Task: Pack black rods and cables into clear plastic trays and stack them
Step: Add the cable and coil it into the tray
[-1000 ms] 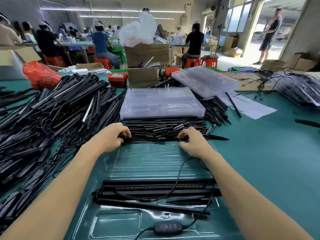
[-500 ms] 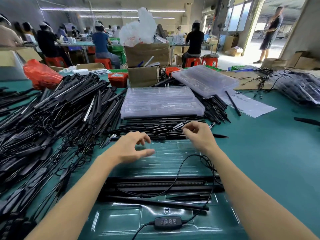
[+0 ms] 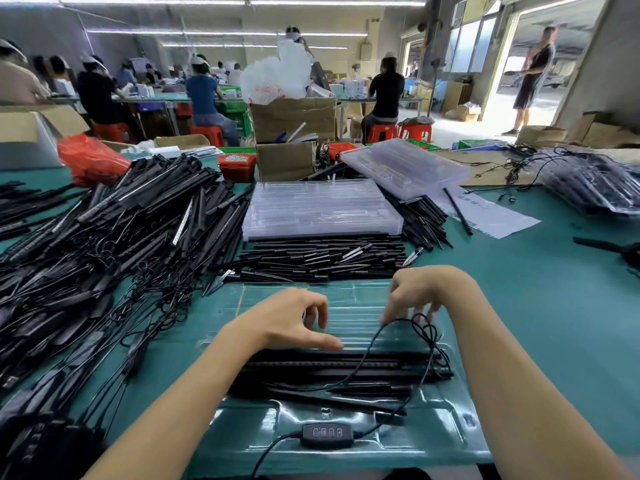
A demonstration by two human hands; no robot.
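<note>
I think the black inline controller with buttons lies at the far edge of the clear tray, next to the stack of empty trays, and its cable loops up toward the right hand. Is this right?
Not quite. The head view shows the inline controller at the near edge of the clear tray, closest to the person, far from the stack of empty trays. The rest holds: its cable loops up toward the right hand.

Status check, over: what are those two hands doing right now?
Left hand open above clear tray, empty. Right hand fingers down at cable loop, grip unclear. Black rods seated in tray. Nothing blocking.
</note>
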